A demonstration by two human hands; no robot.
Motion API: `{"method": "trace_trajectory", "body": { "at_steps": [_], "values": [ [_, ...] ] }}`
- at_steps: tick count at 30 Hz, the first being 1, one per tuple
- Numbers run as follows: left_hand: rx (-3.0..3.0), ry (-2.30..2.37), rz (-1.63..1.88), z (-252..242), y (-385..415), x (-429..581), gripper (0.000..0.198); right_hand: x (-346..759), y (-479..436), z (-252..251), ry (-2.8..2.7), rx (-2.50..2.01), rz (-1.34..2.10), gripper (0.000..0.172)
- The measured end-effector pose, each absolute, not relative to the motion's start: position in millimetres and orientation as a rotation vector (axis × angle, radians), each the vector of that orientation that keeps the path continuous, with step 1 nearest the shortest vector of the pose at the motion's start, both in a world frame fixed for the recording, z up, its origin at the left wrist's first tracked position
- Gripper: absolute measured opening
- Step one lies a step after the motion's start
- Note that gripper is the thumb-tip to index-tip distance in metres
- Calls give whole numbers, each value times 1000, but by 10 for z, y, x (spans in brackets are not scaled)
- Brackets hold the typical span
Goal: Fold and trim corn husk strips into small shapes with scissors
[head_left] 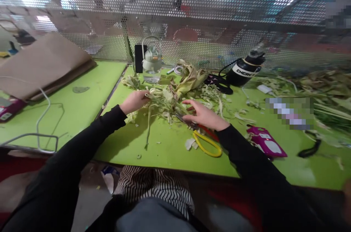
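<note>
With the left hand (pixel 135 101) pinching a pale-green, stringy leaf tangle (pixel 165 99) on the lime-green tabletop (pixel 172 148) and the right hand (pixel 206 115) beside it, fingers parted, good handling meant avoiding the yellow-and-red-handled scissors' (pixel 195 137) blades.

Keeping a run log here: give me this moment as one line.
left hand: gripping pale plant scraps | right hand: open, near scissors | scissors: red and yellow handles, on green table | behind: lidded bottle

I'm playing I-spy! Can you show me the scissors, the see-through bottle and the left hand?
Scissors (pixel 214 155): head view, on the yellow handle loop.
See-through bottle (pixel 152 64): head view, on its pale lid.
Left hand (pixel 134 102): head view, on the back of the hand.
</note>
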State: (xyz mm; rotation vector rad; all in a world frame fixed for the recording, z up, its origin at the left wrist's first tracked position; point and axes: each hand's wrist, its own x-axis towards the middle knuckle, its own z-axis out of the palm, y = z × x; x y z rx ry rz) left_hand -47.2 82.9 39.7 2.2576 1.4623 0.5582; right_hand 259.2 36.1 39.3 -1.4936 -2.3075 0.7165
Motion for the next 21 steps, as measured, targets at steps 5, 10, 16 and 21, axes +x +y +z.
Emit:
{"method": "trace_trajectory", "body": {
  "at_steps": [5,10,16,21],
  "values": [
    [2251,1756,429,399,954,-838,27,2584,346,337,-2487,-1563,567,55],
    [2324,1572,128,472,943,-984,18,2709,600,477,-2391,-1555,749,43],
    [2509,1400,286,909,813,-791,59,2737,1285,424,-1681,-1688,473,47],
    [2171,1190,493,892,896,-369,52,2423,1386,281,-1691,-1584,456,39]
  ]
}}
